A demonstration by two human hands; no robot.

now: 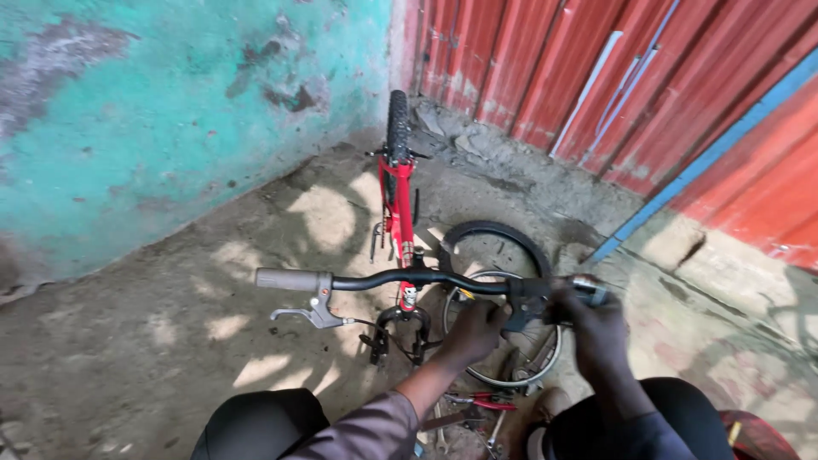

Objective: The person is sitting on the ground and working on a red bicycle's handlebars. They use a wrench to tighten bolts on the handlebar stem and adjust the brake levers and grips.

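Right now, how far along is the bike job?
Done: front wheel is off, lying on the ground beside the empty fork. In hand: both hands, left hand and right hand, work at the handlebar's right-end fitting. Left: wheel not remounted; pliers and tools lie loose below.

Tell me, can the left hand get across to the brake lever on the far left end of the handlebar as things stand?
Probably yes. The left hand sits on the handlebar near the stem, and the bar between it and the silver brake lever by the grey handgrip is bare, with nothing in the way.
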